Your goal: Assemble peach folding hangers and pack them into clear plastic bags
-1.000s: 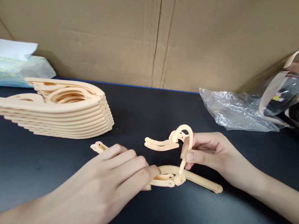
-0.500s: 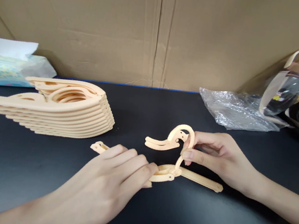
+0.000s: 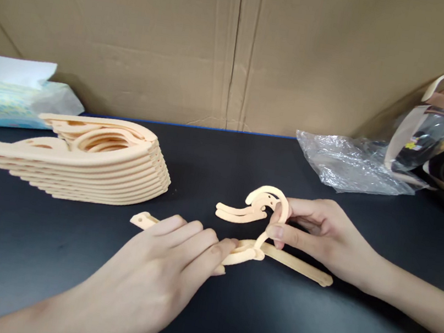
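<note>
Peach hanger arm (image 3: 239,257), one: left hand's (image 3: 156,268) grip is holding it, low at the table (image 3: 264,328). Curved hook (image 3: 280,196), one: right hand (image 3: 313,227) is pinching it, thumb against fingers. Loose curved parts (image 3: 236,211): lying behind. Hanger stack (image 3: 119,184): resting leftward.

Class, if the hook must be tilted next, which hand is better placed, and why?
Probably the right hand: it pinches the hook, while the left hand holds the hanger piece below.

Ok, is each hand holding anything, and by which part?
Left hand: peach arm piece, by its middle. Right hand: peach hook, pinched along its curved side.
</note>
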Demonstrator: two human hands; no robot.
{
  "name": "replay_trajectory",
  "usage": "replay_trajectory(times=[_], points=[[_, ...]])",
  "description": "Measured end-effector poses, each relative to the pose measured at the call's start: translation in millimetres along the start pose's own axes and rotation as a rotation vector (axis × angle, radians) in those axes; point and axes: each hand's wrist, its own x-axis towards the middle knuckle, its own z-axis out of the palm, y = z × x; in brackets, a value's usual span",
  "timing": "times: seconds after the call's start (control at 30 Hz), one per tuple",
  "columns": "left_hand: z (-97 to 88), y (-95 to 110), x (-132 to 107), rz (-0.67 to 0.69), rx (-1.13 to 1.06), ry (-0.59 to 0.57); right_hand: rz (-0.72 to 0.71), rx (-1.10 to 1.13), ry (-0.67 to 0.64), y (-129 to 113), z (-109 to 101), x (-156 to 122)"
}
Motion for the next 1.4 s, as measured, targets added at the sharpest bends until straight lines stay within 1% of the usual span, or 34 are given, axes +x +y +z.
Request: replay_trajectory(times=[0.23,0.4,0.6,0.93,1.17,1.27,1.4], points=[[0.1,-1.0,1.7,-0.002,0.008,0.027,0.008,0.04,-0.017,-2.1,0.5,3.0],[2.3,-0.1,0.2,0.002,0.086,0.045,0.022,0.031,-0.017,-2.4,-1.5,3.5],[-1.4,-1.4,-2.9,0.0,0.121,0.022,0.014,0.039,-0.01,-1.7,-2.1,2.3],[0.9,-1.8,-2.1,-0.008,0.113,0.061,0.052,0.073,-0.01,0.5,-1.9,3.2],[-0.9,-1.8,-1.0,-0.002,0.114,0.039,0.063,0.097,-0.017,0.9,-1.4,1.8],[-2.1,-2.6,0.6,0.0,0.111,0.065,0.058,0.091,-0.012,0.8,-1.8,1.5],[-2.0,-2.9,1.2,0.004,0.101,0.073,0.041,0.084,-0.014,0.2,-1.9,1.9]])
